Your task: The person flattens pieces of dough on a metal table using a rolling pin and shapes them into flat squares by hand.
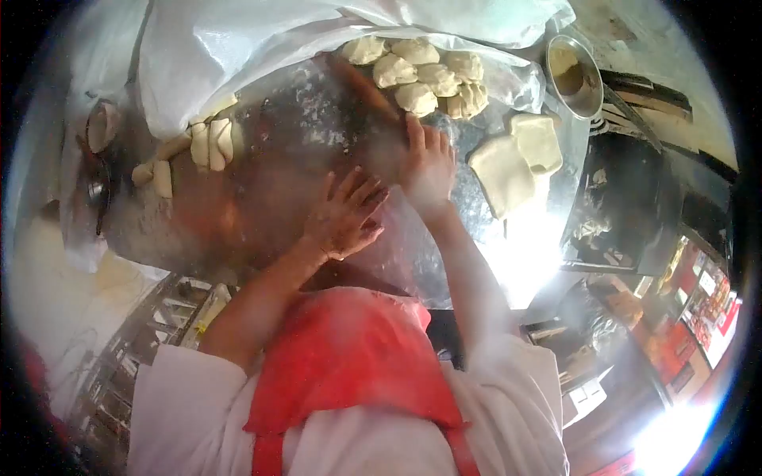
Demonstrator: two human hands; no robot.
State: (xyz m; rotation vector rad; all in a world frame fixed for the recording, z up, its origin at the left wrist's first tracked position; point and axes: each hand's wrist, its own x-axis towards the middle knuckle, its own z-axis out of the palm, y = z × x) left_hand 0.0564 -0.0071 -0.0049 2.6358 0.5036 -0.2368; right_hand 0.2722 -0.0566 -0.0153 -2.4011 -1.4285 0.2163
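Observation:
My left hand (345, 214) is over the dark, flour-dusted work surface (278, 135), fingers spread, with nothing visible in it. My right hand (429, 163) reaches further forward with its fingers stretched out. Its fingertips are beside the near end of a brown rolling pin (365, 87); contact is unclear through the haze. Several lumps of pale dough (417, 75) lie in a cluster just ahead of that hand. To its right are two flattened dough pieces (502, 174), partly overlapping. Shorter dough strips (212, 144) lie at the left of the surface.
White plastic sheeting (238, 47) drapes the far edge and touches the dough there. A metal bowl (573, 78) with brownish contents stands at the far right. Beyond the right edge is a dark box-like unit (619, 198). A small bowl (103, 125) sits far left.

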